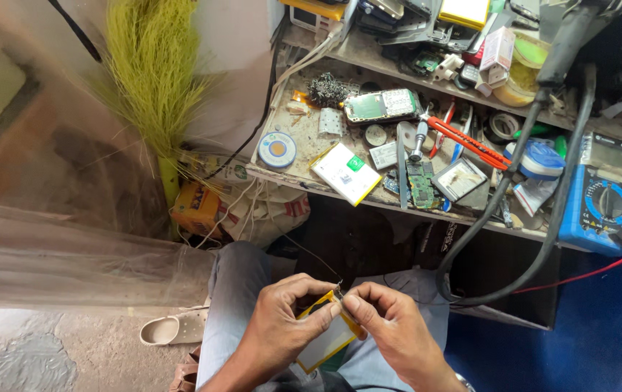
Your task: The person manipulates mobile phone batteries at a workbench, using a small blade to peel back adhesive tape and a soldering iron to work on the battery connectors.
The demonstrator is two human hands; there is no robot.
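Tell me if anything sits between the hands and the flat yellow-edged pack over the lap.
Nothing visible does. The left hand and the right hand both already grip the flat yellow-edged pack at its top edge, fingertips pinching there. A thin wire runs up from the pinch point towards the cluttered workbench, but it blocks neither hand.

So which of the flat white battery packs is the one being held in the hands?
The yellow-edged battery pack over the lap, pinched between left hand and right hand; the other battery pack lies untouched on the workbench.
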